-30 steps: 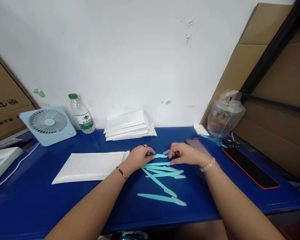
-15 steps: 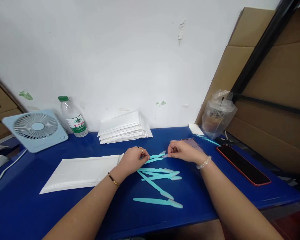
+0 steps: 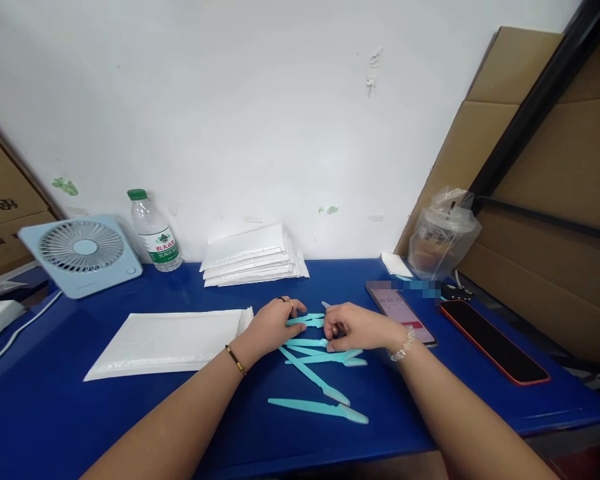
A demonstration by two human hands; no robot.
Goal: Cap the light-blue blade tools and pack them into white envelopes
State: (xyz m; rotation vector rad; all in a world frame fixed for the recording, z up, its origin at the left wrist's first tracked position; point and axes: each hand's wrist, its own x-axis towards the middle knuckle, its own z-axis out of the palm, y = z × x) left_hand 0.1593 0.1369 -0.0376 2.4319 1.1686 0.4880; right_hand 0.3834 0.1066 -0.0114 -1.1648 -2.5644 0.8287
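Several slim teal razors (image 3: 316,355) lie scattered on the blue table (image 3: 55,413). My left hand (image 3: 271,325) is closed around the handle end of a small bunch of teal razors (image 3: 307,321). My right hand (image 3: 353,327) is pinched on the other end of that bunch, close to the left hand. Two loose razors (image 3: 320,408) lie nearer the front edge. A flat white padded envelope (image 3: 167,341) lies just left of my left hand.
A stack of white padded envelopes (image 3: 253,257) sits against the wall. A small blue fan (image 3: 83,255) and a water bottle (image 3: 154,232) stand at the back left. Two phones (image 3: 403,311) (image 3: 495,341) and a bagged drink cup (image 3: 443,235) are at the right, beside cardboard boxes (image 3: 545,193).
My right hand has moved left and nearer, closing in on my left hand over the razors. The bunch now sits between both hands.
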